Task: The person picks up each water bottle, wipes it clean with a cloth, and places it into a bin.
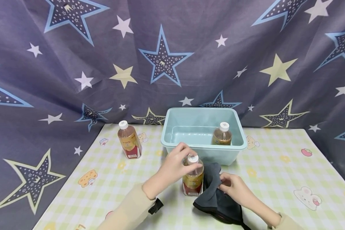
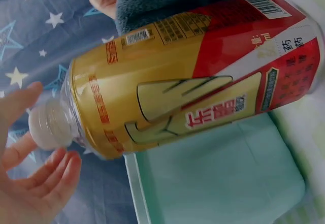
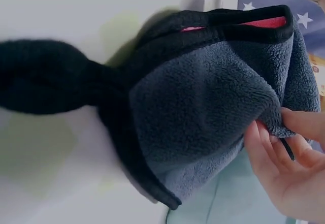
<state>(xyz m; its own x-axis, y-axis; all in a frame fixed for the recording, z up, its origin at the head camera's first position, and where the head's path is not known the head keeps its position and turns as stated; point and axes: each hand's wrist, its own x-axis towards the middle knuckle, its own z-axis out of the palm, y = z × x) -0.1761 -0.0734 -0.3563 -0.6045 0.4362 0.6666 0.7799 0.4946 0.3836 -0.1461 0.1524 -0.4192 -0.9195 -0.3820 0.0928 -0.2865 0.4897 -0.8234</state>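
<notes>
The left hand (image 1: 176, 169) has its fingers spread loosely about the white cap of a bottle (image 1: 193, 182); whether a fingertip touches the cap I cannot tell. This bottle stands upright on the worktop (image 1: 279, 179), in front of the near wall of a blue bin (image 1: 201, 110), and hides part of that wall. The right hand (image 1: 237, 190) pinches a fold of grey fleece (image 1: 208, 199) between thumb and fingers. The fleece, edged in black with a dark strap trailing toward the worktop's near edge, lies just to the right of the bottle, its upper part also in front of the bin.

The bin sits by the middle of the worktop's far edge. In its near right corner stands a second bottle (image 1: 222, 135), its lower part hidden by the bin's wall. A third bottle (image 1: 129, 140) stands upright near the worktop's far left corner, well apart from the rest. A starry curtain (image 1: 103, 54) hangs behind the far edge, and a black band (image 1: 155, 206) shows at the left wrist.
</notes>
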